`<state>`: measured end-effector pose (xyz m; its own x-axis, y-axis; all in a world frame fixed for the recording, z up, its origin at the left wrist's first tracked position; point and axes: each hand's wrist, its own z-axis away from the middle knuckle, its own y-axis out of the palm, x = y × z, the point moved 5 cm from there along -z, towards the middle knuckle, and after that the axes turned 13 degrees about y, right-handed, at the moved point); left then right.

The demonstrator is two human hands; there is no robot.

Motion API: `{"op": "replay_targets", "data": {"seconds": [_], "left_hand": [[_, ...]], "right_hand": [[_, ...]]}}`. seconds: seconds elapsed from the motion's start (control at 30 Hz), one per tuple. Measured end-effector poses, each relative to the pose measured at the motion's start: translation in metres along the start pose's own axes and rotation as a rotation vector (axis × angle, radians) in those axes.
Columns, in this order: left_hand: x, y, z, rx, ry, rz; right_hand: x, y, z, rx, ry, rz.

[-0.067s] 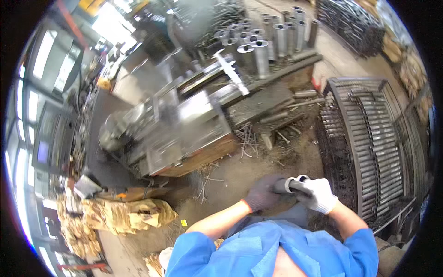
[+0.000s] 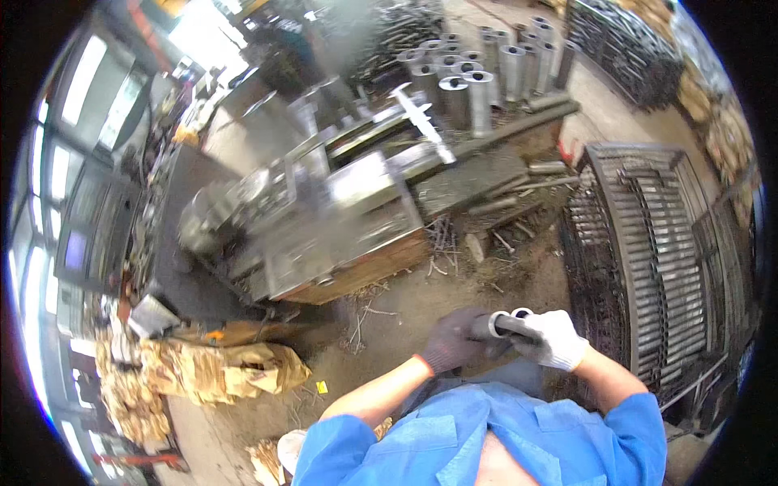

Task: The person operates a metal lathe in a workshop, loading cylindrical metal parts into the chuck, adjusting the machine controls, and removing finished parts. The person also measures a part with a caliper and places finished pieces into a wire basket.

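Both forearms are slanting inward from the blue sleeves (image 2: 340, 454), elbows spreading wide, so that the hands are meeting in front of the body, a little to the right. The left hand (image 2: 456, 340), in a dark glove, is wrapping its fingers around metal tubes (image 2: 491, 325), while the right hand (image 2: 561, 340), in a white glove with grey-coated fingers, is gripping them from the opposite side, knuckles bending. The tubes are lying between the two hands, two round open ends showing side by side; which hand is carrying which tube cannot be told. Below and beyond the hands, a brown, grimy floor (image 2: 405, 312) is spreading out, thin metal scraps (image 2: 442, 243) littering it ahead of them. Ahead and to their left a long metal machine (image 2: 348, 255) is standing, a white caliper-like tool (image 2: 423, 121) resting across its farther part. Straight ahead, well apart from the hands, larger tubes (image 2: 480, 105) are standing upright in a cluster. To their right a dark metal rack (image 2: 617, 259) is holding rows of shiny bars (image 2: 671, 275); to their left, tan wrapped bundles (image 2: 235, 373) are lying on the floor.
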<state>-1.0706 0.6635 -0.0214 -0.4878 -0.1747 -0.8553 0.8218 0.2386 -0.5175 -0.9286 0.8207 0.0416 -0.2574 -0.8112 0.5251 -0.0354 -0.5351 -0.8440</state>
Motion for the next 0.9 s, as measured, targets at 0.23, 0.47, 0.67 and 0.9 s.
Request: {"op": "replay_targets", "data": {"seconds": [0.23, 0.47, 0.67, 0.9], "left_hand": [[0.109, -0.216, 0.176, -0.845, -0.236, 0.081], [0.183, -0.414, 0.158, -1.088, -0.053, 0.098], [0.235, -0.438, 0.126, -0.988, -0.221, 0.229], [0.220, -0.423, 0.179, -1.200, -0.079, 0.141]], "right_hand": [[0.191, -0.011, -0.137, -0.076, -0.320, -0.114], [0.320, 0.020, -0.292, -0.236, -0.610, 0.069], [0.321, 0.060, -0.369, -0.076, -0.748, 0.291], [0.344, 0.008, -0.380, 0.254, -0.762, 0.144]]}}
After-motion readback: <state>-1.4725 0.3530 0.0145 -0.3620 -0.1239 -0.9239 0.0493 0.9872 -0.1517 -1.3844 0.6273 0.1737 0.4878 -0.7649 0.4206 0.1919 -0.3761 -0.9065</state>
